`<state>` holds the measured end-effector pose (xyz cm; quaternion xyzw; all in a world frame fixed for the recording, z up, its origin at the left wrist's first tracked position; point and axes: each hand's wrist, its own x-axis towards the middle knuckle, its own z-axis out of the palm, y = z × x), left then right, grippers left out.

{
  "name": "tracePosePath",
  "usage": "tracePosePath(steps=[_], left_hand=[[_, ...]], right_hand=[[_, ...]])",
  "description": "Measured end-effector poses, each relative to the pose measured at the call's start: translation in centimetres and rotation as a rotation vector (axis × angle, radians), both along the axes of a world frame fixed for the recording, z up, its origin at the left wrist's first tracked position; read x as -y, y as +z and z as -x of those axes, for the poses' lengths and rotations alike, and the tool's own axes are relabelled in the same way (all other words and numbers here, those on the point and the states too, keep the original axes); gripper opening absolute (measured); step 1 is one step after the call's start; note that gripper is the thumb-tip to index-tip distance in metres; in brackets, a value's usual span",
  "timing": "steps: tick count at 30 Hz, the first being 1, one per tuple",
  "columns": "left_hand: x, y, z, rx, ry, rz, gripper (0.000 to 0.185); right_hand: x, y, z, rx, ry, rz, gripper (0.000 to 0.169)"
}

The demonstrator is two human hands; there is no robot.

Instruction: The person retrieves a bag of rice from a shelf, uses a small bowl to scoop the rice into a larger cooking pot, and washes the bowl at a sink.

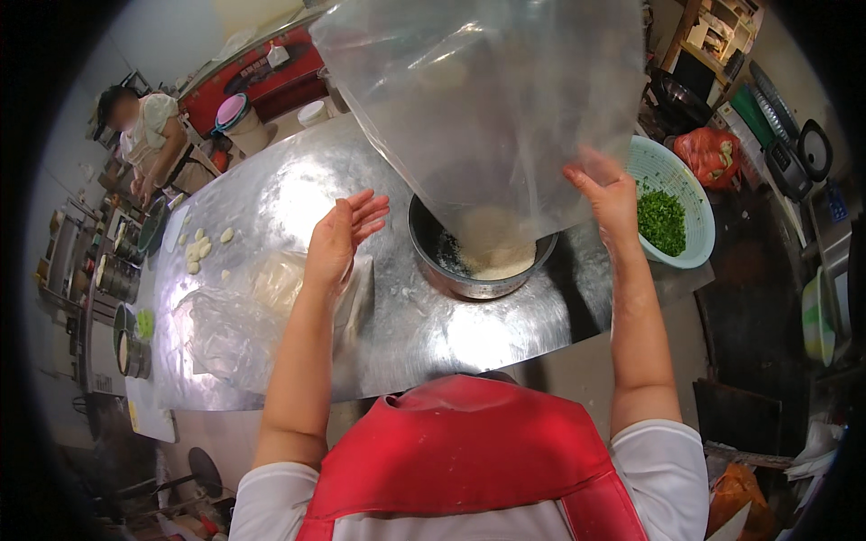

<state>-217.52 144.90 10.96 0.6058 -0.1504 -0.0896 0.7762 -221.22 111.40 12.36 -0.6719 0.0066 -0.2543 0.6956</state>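
Note:
A large clear plastic bag point(473, 115) hangs in the air over a dark-lined metal pot point(467, 289), its lower corner covering part of the opening. Pale grains, apparently rice point(504, 262), lie inside the pot. My right hand point(609, 196) holds the bag's right edge, with the fingers partly veiled by the plastic. My left hand point(346, 233) is raised left of the pot, holding nothing, fingers spread and apart from the bag. Beneath my left forearm, crumpled clear plastic point(230, 331) and a plastic bag with pale contents point(281, 277) rest on the steel table point(413, 345).
Right of my right hand, a pale green colander point(700, 216) holds chopped greens point(659, 220). Several small dough pieces point(198, 250) lie at the table's left. Another person point(152, 142) stands at the far left. A lidded bucket point(243, 128) is behind the table.

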Motion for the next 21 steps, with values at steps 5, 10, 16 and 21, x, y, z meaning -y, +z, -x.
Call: tracePosePath(steps=[5,10,16,21], left_hand=[[-0.3,-1.3,1.4,-0.080,0.076,-0.004,0.057],[0.1,-2.5,2.6,-0.108,0.130,-0.044,0.058],[0.6,-2.9,3.8,-0.088,0.192,-0.095,0.051],[1.5,-2.4,3.9,-0.036,0.188,-0.072,0.048]], right_hand=[[-0.1,0.6,0.4,0.015,-0.012,-0.010,0.033],[0.4,0.4,0.2,0.030,-0.049,0.072,0.033],[0.1,1.1,0.8,0.017,-0.005,0.152,0.032],[-0.8,1.7,1.1,0.138,-0.092,0.354,0.032]])
